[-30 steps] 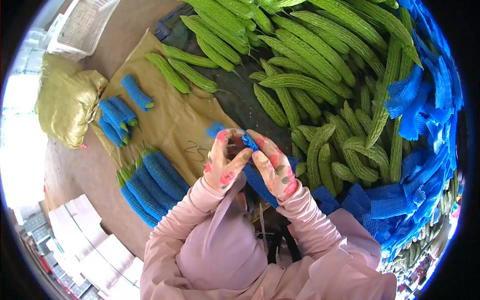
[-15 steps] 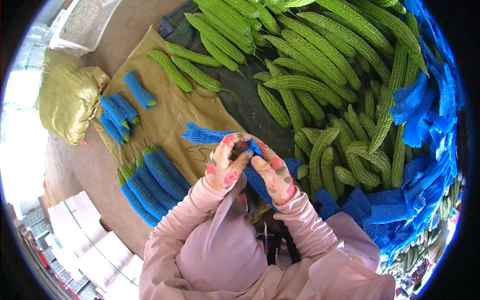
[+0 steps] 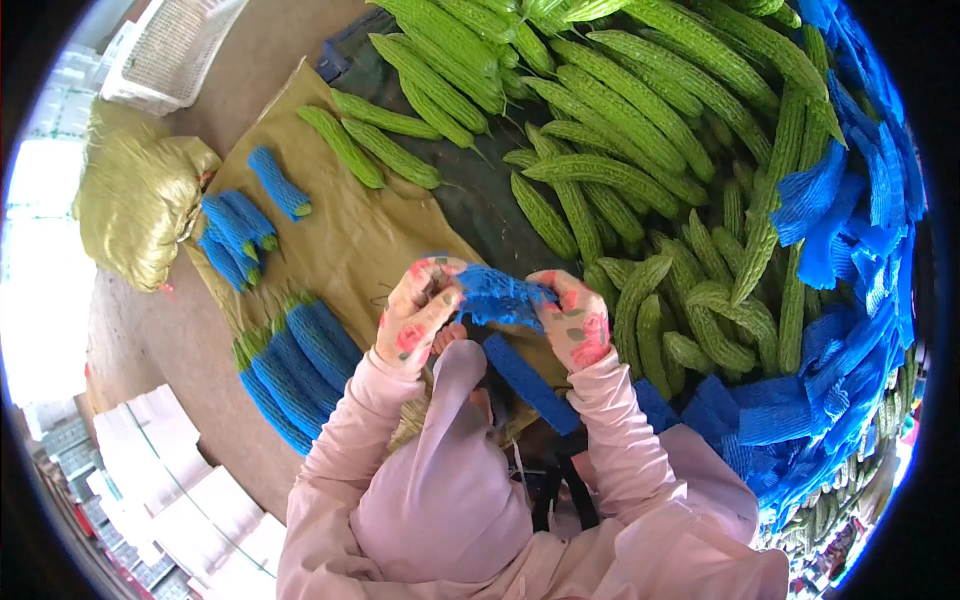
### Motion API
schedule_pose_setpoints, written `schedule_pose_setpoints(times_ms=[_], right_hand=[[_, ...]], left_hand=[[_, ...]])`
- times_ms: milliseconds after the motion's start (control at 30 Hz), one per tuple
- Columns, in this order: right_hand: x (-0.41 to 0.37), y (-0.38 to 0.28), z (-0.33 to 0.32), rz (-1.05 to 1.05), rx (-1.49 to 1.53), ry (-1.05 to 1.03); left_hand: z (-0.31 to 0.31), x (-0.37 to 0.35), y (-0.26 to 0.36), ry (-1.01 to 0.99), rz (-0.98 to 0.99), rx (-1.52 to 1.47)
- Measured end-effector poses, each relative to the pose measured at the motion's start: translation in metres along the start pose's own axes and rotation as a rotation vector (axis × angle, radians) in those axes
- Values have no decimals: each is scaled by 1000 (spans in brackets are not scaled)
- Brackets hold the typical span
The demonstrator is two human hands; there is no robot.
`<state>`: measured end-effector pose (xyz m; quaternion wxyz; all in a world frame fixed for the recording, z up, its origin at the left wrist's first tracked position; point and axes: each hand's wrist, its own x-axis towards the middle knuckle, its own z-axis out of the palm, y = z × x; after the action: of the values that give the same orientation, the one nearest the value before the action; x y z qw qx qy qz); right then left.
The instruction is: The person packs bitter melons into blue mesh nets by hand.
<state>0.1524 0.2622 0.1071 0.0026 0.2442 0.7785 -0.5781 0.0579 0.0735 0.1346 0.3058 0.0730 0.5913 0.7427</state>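
Note:
A blue foam net sleeve (image 3: 500,297) is stretched sideways between my two hands, its mesh pulled wide. My left hand (image 3: 412,312), in a flower-print glove, pinches the left end. The right end is gripped by my right hand (image 3: 578,320), gloved alike. Just below, another flat blue net sleeve (image 3: 530,385) lies near my lap. To the right of my hands is a big heap of green bitter melons (image 3: 630,130). On the left, several bitter melons in blue sleeves (image 3: 300,370) lie side by side.
Shorter sleeved melons (image 3: 235,225) and two bare bitter melons (image 3: 390,152) lie on the tan sheet (image 3: 330,220). Loose blue sleeves (image 3: 800,410) are piled at right. A yellow sack (image 3: 140,195), a white crate (image 3: 175,55) and white boxes (image 3: 160,450) stand at left.
My hands have moved apart, spreading the blue net sleeve that was bunched between them. The flat sleeve below now shows more fully.

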Motion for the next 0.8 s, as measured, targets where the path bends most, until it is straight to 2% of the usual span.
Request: schedule_pose_setpoints(times_ms=[33, 67, 133, 167, 200, 267, 300, 333, 400, 433, 467, 500, 533, 633, 667, 733, 767, 800], right_hand=[[1, -15, -4, -64, -198, 58], [3, 3, 6, -64, -198, 57], [11, 45, 27, -243, 136, -147], [15, 54, 30, -302, 298, -257], [20, 47, 25, -311, 293, -252], [22, 24, 17, 217, 955, -272], [24, 21, 18, -169, 359, -10], [24, -12, 3, 30, 100, 4], [25, 5, 11, -14, 29, 119], [21, 6, 15, -74, -47, 94], [15, 5, 21, -130, -122, 66], [7, -2, 23, -119, -214, 9], [0, -1, 28, -75, -244, -43], [-21, 8, 39, -35, -260, -48], [-26, 10, 42, -31, -263, -50], [-32, 12, 45, -239, -173, 107], [-25, 26, 48, -408, -145, 220], [-29, 16, 46, -151, 227, 228]], left_hand=[[4, 5, 2, -1, 91, 325], [11, 8, 2, 1, 181, 649], [45, 12, 34, -419, 509, 1009], [61, 9, 23, -506, 814, 799], [64, 11, 16, -507, 825, 799], [59, 12, -6, -504, 910, 887], [44, 13, -25, -376, 803, 936], [41, 14, -16, -300, 608, 970], [22, 13, -32, -343, 134, 1211], [17, 19, -38, -344, 132, 1210], [12, 25, -44, -489, 36, 1352], [8, 28, -49, -636, -62, 1490], [5, 28, -56, -633, -62, 1490], [1, 31, -66, -158, -119, -206], [1, 31, -69, -157, -122, -211], [6, 34, -61, -93, -321, -789], [11, 30, -58, -114, -299, -704], [10, 26, -61, -115, -298, -704]])
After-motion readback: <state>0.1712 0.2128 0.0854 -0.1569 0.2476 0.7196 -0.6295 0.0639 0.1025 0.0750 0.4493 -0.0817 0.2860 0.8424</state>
